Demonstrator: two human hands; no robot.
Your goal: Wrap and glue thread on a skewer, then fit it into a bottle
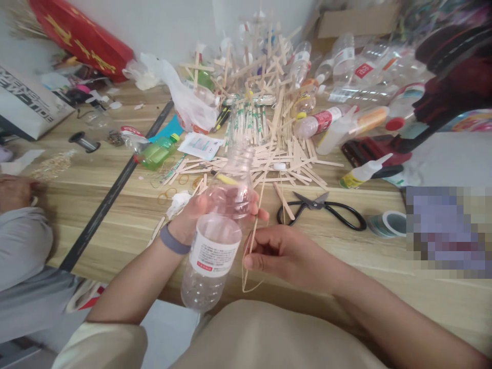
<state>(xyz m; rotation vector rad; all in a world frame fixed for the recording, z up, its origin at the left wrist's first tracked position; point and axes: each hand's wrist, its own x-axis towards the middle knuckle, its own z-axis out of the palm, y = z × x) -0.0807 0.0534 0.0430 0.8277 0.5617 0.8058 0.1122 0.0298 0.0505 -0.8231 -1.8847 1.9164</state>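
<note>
My left hand (pixel 196 212) is wrapped round a clear plastic bottle (pixel 230 197) from behind, its open neck pointing away from me. The lower, cup-like part with a white label (pixel 213 253) hangs towards my lap; a round rim shows where it meets the upper part, and I cannot tell if the two are joined. Just right of the bottle, my right hand (pixel 282 253) is closed, thumb and finger pinching a thin string (pixel 253 230). The string runs up past the left fingertips and loops below the right hand. Black-handled scissors (pixel 317 204) lie partly open beyond my right hand.
Wooden craft sticks (pixel 300 164) are scattered over the table behind the bottle. Several plastic bottles (pixel 344 59) crowd the back right. A glue bottle (pixel 363 171) and a tape roll (pixel 388 224) lie at right. Another person's hand (pixel 15 192) rests at the left edge.
</note>
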